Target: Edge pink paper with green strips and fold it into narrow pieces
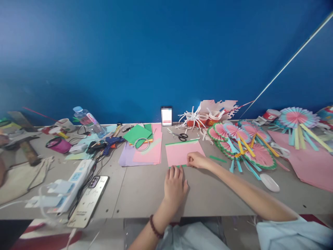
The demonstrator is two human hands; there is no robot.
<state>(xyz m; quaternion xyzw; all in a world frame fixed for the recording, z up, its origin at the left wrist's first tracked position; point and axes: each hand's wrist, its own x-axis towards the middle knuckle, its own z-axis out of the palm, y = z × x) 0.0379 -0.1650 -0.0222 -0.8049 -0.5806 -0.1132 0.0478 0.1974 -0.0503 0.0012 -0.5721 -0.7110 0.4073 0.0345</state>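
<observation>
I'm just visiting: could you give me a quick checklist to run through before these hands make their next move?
1. Pink sheet lying on the table: ok.
2. Left hand on the sheet's near edge: ok, fingertips there.
3. Right hand pinching something: cannot tell; its fingers are curled at the near edge.
4. Scissors away from both hands: ok, beyond the sheet's far edge.
5. No loose strip nearby: not ok, a green strip lies to the sheet's right.

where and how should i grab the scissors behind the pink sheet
Probably best by the black handle loops, with the right hand coming from the right: the scissors lie flat behind the pink sheet, loops toward the right, blades pointing left, away from that approach.
</observation>
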